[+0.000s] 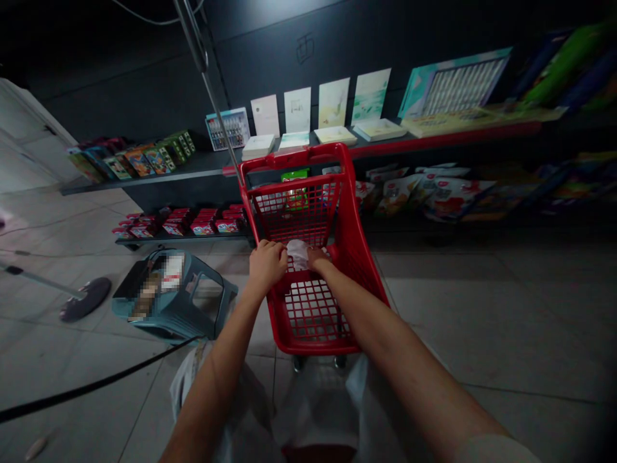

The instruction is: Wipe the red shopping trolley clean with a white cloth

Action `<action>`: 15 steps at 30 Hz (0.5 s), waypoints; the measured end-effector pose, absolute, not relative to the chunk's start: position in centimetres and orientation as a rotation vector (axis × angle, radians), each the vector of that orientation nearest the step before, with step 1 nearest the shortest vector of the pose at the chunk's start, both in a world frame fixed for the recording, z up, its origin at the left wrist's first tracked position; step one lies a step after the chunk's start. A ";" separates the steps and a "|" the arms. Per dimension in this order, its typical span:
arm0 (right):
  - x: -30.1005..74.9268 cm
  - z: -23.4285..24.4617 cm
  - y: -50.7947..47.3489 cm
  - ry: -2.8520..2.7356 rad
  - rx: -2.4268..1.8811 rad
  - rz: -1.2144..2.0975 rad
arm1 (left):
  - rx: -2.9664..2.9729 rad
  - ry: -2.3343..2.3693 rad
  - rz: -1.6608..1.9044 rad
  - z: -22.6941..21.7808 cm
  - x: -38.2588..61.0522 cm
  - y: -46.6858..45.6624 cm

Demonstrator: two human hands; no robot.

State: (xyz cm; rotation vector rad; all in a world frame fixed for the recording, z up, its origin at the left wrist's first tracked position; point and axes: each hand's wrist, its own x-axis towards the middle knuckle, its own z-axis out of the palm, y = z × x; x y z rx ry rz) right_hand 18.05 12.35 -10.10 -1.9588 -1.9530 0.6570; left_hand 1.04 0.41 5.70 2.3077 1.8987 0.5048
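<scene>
A red plastic shopping cart [354,212] with a grid basket stands right in front of me, its handle at the far end. Over the basket, a crumpled white cloth [297,253] spans the gap between my hands; it might also be a thin bag. My left hand [268,263], near the cart's left rim, is closed with its fingertips at the cloth's left edge. From the other side my right hand [318,258] pinches the cloth's right edge. The undersides of both hands are hidden.
A blue-grey plastic stool [190,312] with blurred items on it stands left. Behind the cart, a shelf [207,166] bears books [335,106] and boxes [154,157]; snack bags [453,193] lie below. A metal pole [219,109] rises behind the cart; a black cable [106,379] crosses the left foreground.
</scene>
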 end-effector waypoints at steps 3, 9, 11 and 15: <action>17.6 -9.3 12.3 -1.823 -1.995 0.665 | 2.322 1.921 0.481 5.9 1.0 0.2; 17.3 -3.0 15.1 -1.520 -1.770 0.334 | 2.350 1.973 0.358 6.2 1.1 -0.2; 17.8 -1.2 16.1 -1.404 -1.578 0.194 | 2.359 1.977 0.343 6.2 1.1 -0.2; 18.6 -1.4 15.7 -1.481 -1.516 0.119 | 2.367 1.978 0.354 6.3 1.3 -0.4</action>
